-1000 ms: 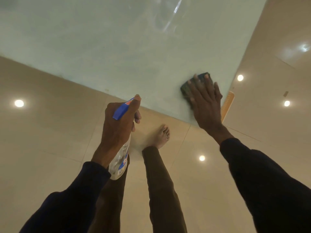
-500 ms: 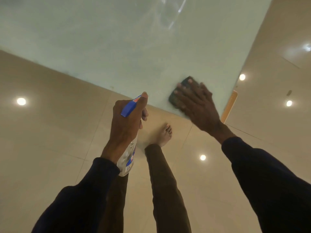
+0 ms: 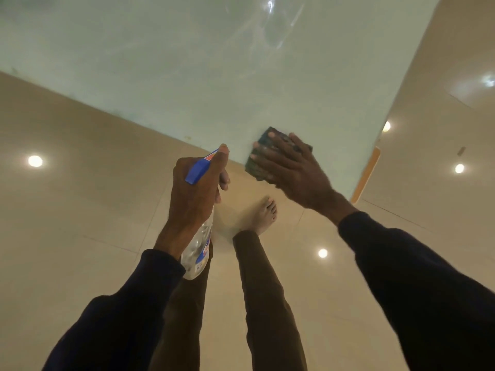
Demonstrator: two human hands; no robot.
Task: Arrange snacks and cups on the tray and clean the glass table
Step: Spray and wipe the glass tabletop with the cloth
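The pale green glass table (image 3: 203, 76) fills the upper part of the head view, its near edge running diagonally. My right hand (image 3: 292, 167) lies flat with spread fingers on a dark green scrubbing pad (image 3: 263, 141) and presses it onto the glass near the table's near edge. My left hand (image 3: 195, 194) grips a clear spray bottle (image 3: 198, 250) with a blue trigger head (image 3: 199, 167), held upright just off the table's edge over the floor. No snacks, cups or tray are in view.
Glossy beige floor tiles (image 3: 80, 210) with ceiling-light reflections surround the table. My legs and a bare foot (image 3: 265, 212) stand just below the table edge. An orange-edged strip (image 3: 367, 175) shows at the table's near right corner.
My right hand has slid the pad leftward along the near edge of the glass, toward the spray bottle. My left hand keeps its grip on the bottle, hardly moved.
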